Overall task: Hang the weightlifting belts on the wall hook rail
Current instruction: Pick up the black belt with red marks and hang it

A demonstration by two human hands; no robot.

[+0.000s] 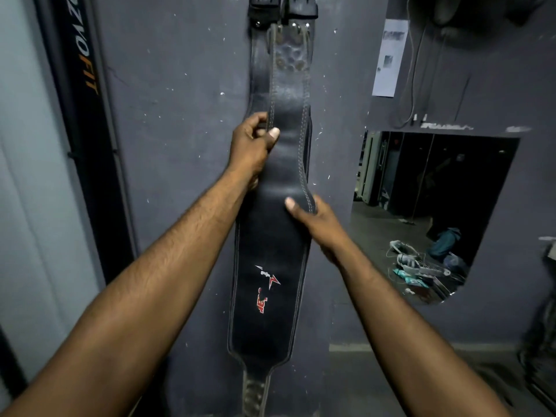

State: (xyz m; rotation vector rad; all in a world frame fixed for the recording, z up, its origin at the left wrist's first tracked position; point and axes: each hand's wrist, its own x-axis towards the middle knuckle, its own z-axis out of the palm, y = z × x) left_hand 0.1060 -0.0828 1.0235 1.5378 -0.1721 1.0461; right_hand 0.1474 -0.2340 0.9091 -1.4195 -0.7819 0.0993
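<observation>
A long black leather weightlifting belt [270, 296] with a red and white logo hangs down the dark grey wall [180, 145]. Its top, with metal buckle prongs [298, 25], reaches the upper frame edge; the hook rail itself is out of view. A second black belt [259, 64] hangs just behind it on the left. My left hand [251, 142] grips the front belt's left edge, thumb on its face. Lower down, my right hand [316, 221] holds the belt's right edge, thumb pressed on the leather.
A mirror [430, 212] on the right wall reflects a dim floor with a bag and cables. A paper notice [389, 58] and hanging cords [418, 70] are above it. A black banner with orange lettering [84, 70] stands at the left.
</observation>
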